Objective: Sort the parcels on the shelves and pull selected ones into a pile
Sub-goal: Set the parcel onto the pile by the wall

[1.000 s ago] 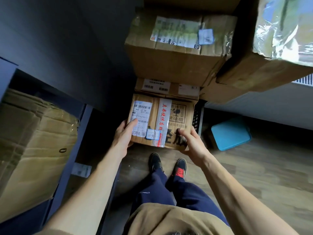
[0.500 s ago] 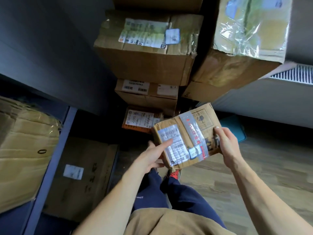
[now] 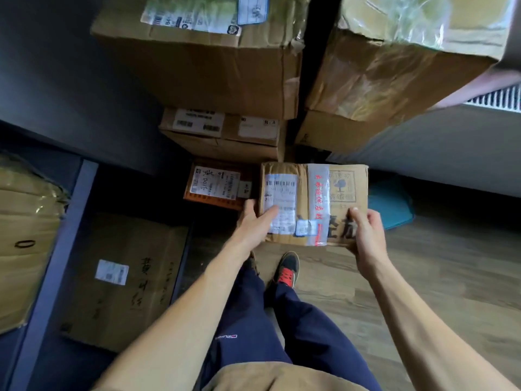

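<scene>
Left hand (image 3: 253, 224) is gripping the left edge of the small taped cardboard parcel (image 3: 314, 204), thumb lying on its shipping label, and the right hand (image 3: 366, 235) is clamping the near right corner. So the parcel is hanging in the air in front of the stack, just right of the orange parcel (image 3: 217, 184), above the wooden floor (image 3: 423, 277). My worry: both hands are only catching the near end and that tape is looking slick, so it could be tipping away and dropping by the red-laced shoe (image 3: 287, 269), or clipping the big overhanging box (image 3: 214, 69) on a lift.
</scene>
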A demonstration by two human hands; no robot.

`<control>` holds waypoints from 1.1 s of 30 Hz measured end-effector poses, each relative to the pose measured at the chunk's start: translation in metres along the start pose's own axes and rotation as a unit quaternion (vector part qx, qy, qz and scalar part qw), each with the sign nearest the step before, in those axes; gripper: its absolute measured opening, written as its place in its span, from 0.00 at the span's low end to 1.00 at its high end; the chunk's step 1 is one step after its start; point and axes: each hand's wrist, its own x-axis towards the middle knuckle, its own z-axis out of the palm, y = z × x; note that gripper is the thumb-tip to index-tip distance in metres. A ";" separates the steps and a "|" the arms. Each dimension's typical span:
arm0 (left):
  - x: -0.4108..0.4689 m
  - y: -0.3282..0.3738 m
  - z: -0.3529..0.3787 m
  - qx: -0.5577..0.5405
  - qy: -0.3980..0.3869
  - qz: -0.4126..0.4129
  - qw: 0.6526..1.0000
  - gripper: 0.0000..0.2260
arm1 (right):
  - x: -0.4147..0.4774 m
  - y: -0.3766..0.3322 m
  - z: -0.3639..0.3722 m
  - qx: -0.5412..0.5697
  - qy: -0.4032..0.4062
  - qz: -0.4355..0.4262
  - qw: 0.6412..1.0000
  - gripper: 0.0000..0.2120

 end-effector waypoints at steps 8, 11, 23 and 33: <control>0.016 -0.011 -0.019 0.039 0.015 0.040 0.998 0.24 | 0.000 0.026 0.013 0.024 -0.026 0.032 0.999 0.12; 0.018 -0.012 -0.014 0.044 0.031 0.052 0.997 0.18 | 0.002 0.025 0.013 0.002 -0.023 0.028 0.999 0.15; 0.021 -0.016 -0.008 -0.042 0.044 0.017 0.998 0.30 | 0.002 0.017 0.013 -0.003 -0.026 0.035 0.999 0.12; -0.045 0.004 -0.019 -0.026 -0.006 0.054 0.998 0.34 | -0.056 -0.021 -0.008 -0.068 0.027 -0.084 0.994 0.09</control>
